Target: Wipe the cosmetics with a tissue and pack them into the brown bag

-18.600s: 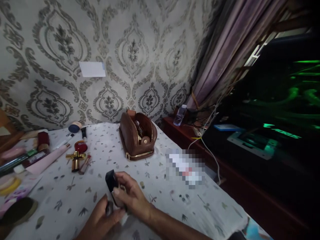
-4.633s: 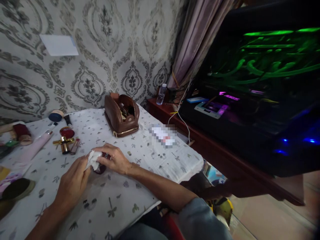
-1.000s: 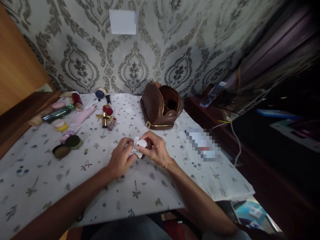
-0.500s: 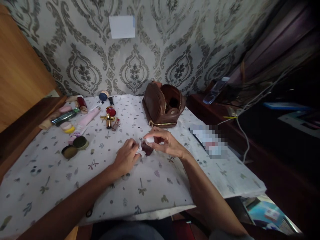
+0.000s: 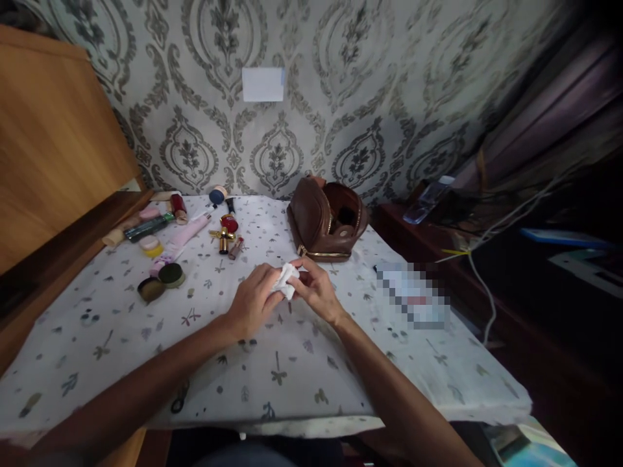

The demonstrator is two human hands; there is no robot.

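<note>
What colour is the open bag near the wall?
The bag is brown, with a gold-coloured zip; the head view shows it best.

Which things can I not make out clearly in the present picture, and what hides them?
All in the head view:
Anything inside the white tissue: covered by its folds, the left hand and the right hand.
Contents of the brown bag: lost in its dark opening.
Details of the flat item: pixelated.
Light-blue printed thing, bottom right: cut off by the edge.
</note>
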